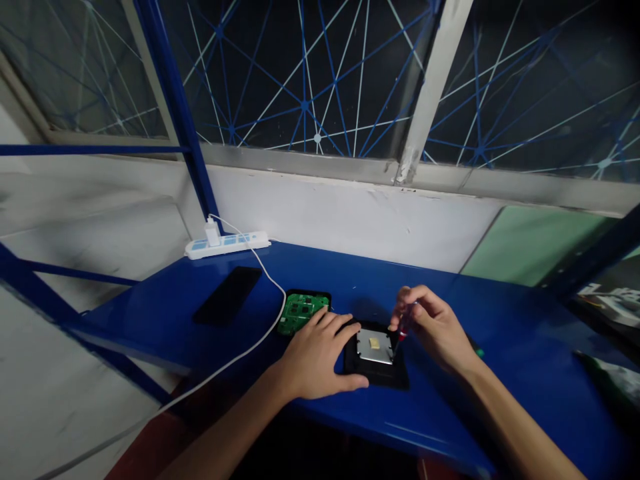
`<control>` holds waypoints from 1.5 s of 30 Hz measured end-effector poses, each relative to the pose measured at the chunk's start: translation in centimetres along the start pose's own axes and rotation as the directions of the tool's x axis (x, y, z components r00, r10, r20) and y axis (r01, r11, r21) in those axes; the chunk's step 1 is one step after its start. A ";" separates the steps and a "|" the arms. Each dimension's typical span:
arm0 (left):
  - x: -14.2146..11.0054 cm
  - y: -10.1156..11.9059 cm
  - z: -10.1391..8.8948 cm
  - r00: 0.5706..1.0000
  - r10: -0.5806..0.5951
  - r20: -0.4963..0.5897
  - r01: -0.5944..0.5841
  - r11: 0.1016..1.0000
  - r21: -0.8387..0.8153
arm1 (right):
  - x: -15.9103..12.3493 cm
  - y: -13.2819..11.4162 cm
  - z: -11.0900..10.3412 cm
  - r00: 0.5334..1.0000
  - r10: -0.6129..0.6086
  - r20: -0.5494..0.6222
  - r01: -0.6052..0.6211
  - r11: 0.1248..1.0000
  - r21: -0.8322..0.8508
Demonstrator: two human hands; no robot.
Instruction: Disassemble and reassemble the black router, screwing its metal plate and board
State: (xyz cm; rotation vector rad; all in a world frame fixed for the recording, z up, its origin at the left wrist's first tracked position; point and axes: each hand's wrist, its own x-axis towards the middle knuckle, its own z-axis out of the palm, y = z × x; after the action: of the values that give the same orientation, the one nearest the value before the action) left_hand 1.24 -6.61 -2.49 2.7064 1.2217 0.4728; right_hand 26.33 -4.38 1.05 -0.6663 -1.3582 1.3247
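My right hand point(430, 327) is closed around a screwdriver point(404, 328) with a clear, reddish handle. Its tip points down at the right edge of a silver metal plate point(367, 350), which bears a small yellowish pad point(375, 343). The plate sits in a black casing point(377, 372) lying flat on the blue table. My left hand point(323, 357) rests palm down with fingers spread, its thumb and fingertips on the casing's left side. Just beyond it lies a green circuit board point(301, 311) in a black shell, partly covered by the left fingers.
A black phone-like slab point(227, 295) lies to the left on the blue table point(350, 270). Behind it a white power strip point(227, 244) holds a plugged-in charger point(212, 232). Its white cable point(255, 345) crosses the table toward the front left. Blurred items point(613, 300) are at far right.
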 end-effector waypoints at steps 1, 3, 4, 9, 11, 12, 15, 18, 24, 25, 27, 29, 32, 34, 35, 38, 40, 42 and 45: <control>0.0 0.0 0.0 1.000 0.001 0.000 -0.001 1.000 0.002 | 0.0 0.0 -0.1 1.000 0.005 -0.001 -0.005 1.000 -0.004; 0.0 0.0 0.0 1.000 -0.003 0.002 0.003 1.000 0.004 | -0.1 0.0 -0.1 1.000 0.025 -0.011 -0.025 1.000 -0.008; 0.0 0.0 0.1 1.000 -0.006 0.006 0.006 1.000 0.004 | -0.1 0.0 -0.1 0.999 0.040 -0.017 -0.040 0.999 -0.006; 0.0 -0.1 0.1 1.000 -0.009 0.003 0.009 1.000 0.000 | -0.1 -0.1 0.3 0.996 0.093 -0.012 -0.092 0.996 0.011; 0.0 -0.1 0.1 1.000 -0.004 0.002 0.004 1.000 -0.001 | -0.1 -0.1 0.5 0.995 0.101 -0.003 -0.101 0.995 0.026; 0.0 -0.1 0.1 1.000 -0.002 0.002 0.002 1.000 -0.002 | -0.2 -0.2 0.5 0.995 0.100 -0.002 -0.100 0.994 0.032; 0.0 0.0 0.0 1.000 0.001 0.002 -0.001 1.000 0.000 | -0.1 -0.3 0.5 0.998 0.057 -0.002 -0.057 0.998 0.007; 0.0 0.0 0.0 1.000 0.001 0.000 -0.001 1.000 0.005 | -0.1 -0.3 0.2 1.000 -0.003 0.005 0.003 1.000 -0.028; 0.0 0.0 0.1 1.000 -0.001 -0.003 0.001 1.000 0.003 | -0.1 -0.2 0.2 0.996 0.082 -0.032 -0.082 0.997 0.002; 0.0 0.0 0.1 1.000 -0.002 -0.003 0.002 1.000 0.001 | -0.2 -0.2 0.3 0.995 0.095 -0.032 -0.095 0.995 0.011; 0.0 0.0 0.1 1.000 -0.007 0.001 0.007 1.000 0.000 | -0.2 -0.4 0.6 0.994 0.109 -0.028 -0.108 0.994 0.027; 0.0 0.0 0.0 1.000 -0.008 0.007 0.008 1.000 0.001 | -0.2 -0.5 0.7 0.993 0.115 -0.024 -0.114 0.993 0.036; 0.0 0.1 0.0 1.000 -0.001 0.005 0.001 1.000 0.003 | -0.2 -0.6 0.7 0.995 0.094 -0.028 -0.093 0.995 0.043; 0.0 0.1 0.0 1.000 -0.002 0.001 0.002 1.000 0.003 | -0.2 -0.5 0.5 0.998 0.061 -0.026 -0.060 0.998 0.037; 0.0 0.1 0.0 1.000 -0.004 0.001 0.004 1.000 0.001 | -0.2 -0.5 0.4 0.999 0.043 -0.019 -0.042 0.999 0.029; 0.0 0.0 0.0 1.000 -0.006 0.005 0.006 1.000 -0.004 | -0.1 -0.4 0.3 1.000 -0.001 0.005 0.001 1.000 0.011; 0.0 0.0 0.1 1.000 -0.011 0.004 0.011 1.000 -0.005 | -0.1 -0.4 0.3 1.000 -0.016 -0.002 0.016 1.000 0.009; 0.0 0.0 0.1 1.000 -0.015 0.001 0.015 1.000 -0.004 | 0.0 -0.5 0.3 1.000 -0.021 -0.010 0.021 1.000 0.004; 0.0 0.0 0.1 1.000 -0.012 0.001 0.012 1.000 -0.003 | -0.1 -0.4 0.3 1.000 0.006 -0.028 -0.007 1.000 -0.020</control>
State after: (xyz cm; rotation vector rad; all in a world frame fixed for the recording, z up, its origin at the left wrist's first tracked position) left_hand 1.24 -6.62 -2.56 2.6949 1.2349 0.4721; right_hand 26.23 -4.63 1.49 -0.7006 -1.3497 1.3041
